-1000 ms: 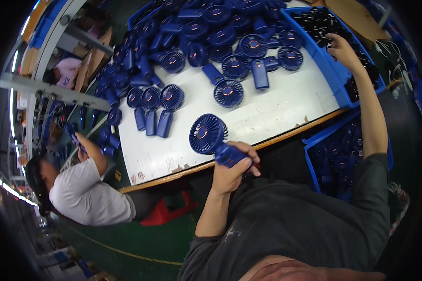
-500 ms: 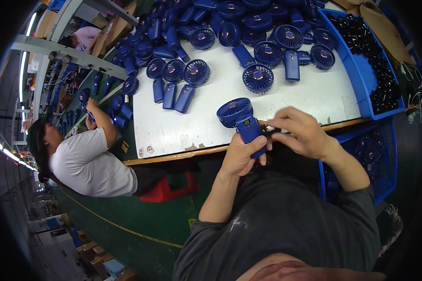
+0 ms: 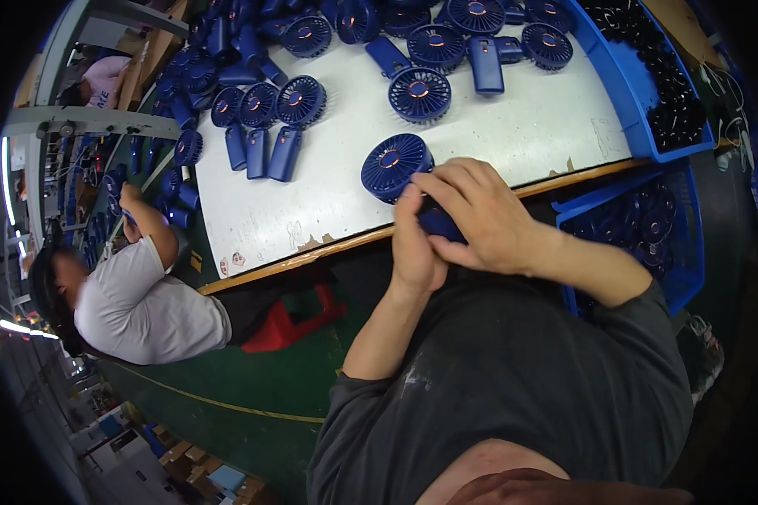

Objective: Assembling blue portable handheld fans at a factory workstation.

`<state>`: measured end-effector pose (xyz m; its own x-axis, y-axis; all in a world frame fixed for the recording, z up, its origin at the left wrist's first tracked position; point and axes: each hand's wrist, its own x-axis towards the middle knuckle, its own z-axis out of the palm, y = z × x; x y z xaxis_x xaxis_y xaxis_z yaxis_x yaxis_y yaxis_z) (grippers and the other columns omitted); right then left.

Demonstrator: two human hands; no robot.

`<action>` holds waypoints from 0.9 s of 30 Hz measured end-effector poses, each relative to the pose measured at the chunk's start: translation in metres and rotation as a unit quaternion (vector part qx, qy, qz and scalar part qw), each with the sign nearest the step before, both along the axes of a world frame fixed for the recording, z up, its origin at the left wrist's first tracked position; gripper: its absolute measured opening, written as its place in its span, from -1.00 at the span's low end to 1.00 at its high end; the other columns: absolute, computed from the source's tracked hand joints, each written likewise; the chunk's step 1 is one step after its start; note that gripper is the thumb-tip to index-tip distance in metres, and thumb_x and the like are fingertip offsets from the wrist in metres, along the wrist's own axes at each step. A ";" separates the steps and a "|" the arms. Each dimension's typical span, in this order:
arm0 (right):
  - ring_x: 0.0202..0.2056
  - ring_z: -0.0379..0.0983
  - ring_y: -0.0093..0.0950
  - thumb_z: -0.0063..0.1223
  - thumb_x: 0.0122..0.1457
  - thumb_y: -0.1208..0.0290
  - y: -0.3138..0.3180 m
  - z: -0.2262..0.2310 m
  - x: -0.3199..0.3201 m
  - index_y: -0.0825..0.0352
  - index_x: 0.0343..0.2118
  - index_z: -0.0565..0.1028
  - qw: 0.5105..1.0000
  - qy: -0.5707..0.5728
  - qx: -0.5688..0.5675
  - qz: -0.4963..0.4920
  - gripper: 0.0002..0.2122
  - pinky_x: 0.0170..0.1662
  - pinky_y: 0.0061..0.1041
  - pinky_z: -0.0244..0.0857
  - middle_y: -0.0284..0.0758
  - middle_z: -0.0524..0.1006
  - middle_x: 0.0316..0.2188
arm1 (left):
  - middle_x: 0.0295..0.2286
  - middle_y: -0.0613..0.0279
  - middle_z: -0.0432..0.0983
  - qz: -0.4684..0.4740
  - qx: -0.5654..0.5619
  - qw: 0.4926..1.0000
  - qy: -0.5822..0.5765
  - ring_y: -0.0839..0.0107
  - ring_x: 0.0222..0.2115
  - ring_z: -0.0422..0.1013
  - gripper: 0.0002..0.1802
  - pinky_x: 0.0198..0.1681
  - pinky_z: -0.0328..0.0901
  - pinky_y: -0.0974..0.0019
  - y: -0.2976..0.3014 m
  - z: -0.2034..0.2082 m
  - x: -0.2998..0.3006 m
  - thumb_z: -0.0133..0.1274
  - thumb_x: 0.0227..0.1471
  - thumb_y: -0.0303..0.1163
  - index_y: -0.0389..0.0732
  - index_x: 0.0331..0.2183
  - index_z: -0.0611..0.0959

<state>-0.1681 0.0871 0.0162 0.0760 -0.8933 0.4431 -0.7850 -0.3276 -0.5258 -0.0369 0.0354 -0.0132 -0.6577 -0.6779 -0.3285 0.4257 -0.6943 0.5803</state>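
A dark blue handheld fan (image 3: 387,168) is between my hands at the table's front edge, its round grille tipped up toward me. My left hand (image 3: 416,252) grips it from the left side, thumb up by the lower rim of the grille. My right hand (image 3: 488,220) is closed over the handle from the right, fingers curled across it. Most of the handle is covered by my hands; only a bit of blue shows between them. Whether any small part sits under the right fingers is hidden.
More blue handheld fans (image 3: 419,94) lie on the white table (image 3: 328,198), heaped thickest at the back. At right stands a blue bin (image 3: 636,93) of small black parts. Below it, another blue crate (image 3: 691,244) holds fans. A co-worker (image 3: 152,295) sits at left beside a red stool (image 3: 286,328).
My right hand has come in from beside the handle to lie over it; the small black piece at its fingertips is out of sight. The fan has turned, hiding its small display.
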 end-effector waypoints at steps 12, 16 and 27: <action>-0.10 0.37 -0.52 0.09 0.10 0.54 0.156 -0.065 -0.081 0.47 0.06 0.36 0.822 -0.454 0.001 -0.343 -0.58 0.01 -0.52 0.27 -0.27 0.44 -0.07 | 0.16 -0.45 0.09 0.103 -0.724 0.448 -0.514 -0.25 0.23 0.00 -0.02 0.29 -0.07 -0.04 -0.146 0.034 0.036 0.34 -0.14 -0.07 -0.40 0.17 0.29; -0.09 0.40 -0.43 0.09 0.19 0.41 0.275 -0.139 -0.169 0.47 0.03 0.41 0.801 -0.218 0.060 -0.555 -0.62 0.05 -0.46 0.20 -0.21 0.50 -0.10 | 0.24 -0.40 -0.11 -0.005 -0.602 0.379 -0.703 -0.26 0.28 -0.19 0.25 0.28 -0.17 -0.23 -0.203 0.005 0.104 0.30 -0.26 0.23 -0.29 0.26 0.12; 0.11 0.28 0.03 0.20 0.08 0.26 0.331 -0.218 -0.214 0.58 0.12 0.26 0.701 0.010 0.298 -0.647 -0.37 0.19 -0.20 0.14 0.13 0.35 0.06 | 0.08 -0.21 0.27 0.021 -0.656 0.369 -0.658 -0.11 0.20 0.06 0.03 0.24 -0.05 -0.11 -0.228 -0.024 0.122 0.30 -0.24 0.13 -0.31 0.13 0.33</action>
<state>-0.3817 0.4181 -0.2022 -0.9691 -0.2450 -0.0289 -0.2302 0.9402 -0.2509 0.0855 -0.1924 -0.0376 -0.4947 -0.8213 0.2842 -0.8291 0.5441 0.1289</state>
